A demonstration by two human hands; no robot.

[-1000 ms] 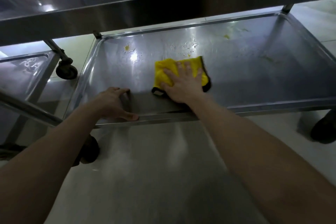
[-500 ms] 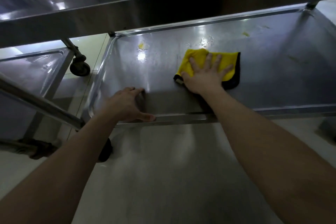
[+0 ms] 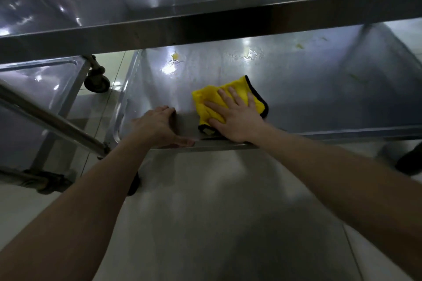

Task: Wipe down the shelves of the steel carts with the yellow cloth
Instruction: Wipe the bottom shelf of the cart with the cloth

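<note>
The yellow cloth [image 3: 210, 100] with a black edge lies crumpled on the lower shelf [image 3: 319, 89] of the steel cart, close to its front rim. My right hand [image 3: 235, 118] presses flat on the cloth with fingers spread. My left hand [image 3: 159, 125] grips the shelf's front rim just left of the cloth, fingers curled over the lip and thumb along the outside edge. Yellow specks [image 3: 175, 56] and wet streaks mark the shelf toward its back.
The cart's upper shelf [image 3: 205, 27] overhangs the back of the lower one. A second steel cart [image 3: 38, 80] stands at the left with a slanting bar [image 3: 52, 121] and castor wheels [image 3: 97, 82]. Pale tiled floor [image 3: 205, 223] lies below.
My right hand has drawn the cloth back toward the front rim and slightly left. My left hand has stayed on the rim. The view has shifted a little.
</note>
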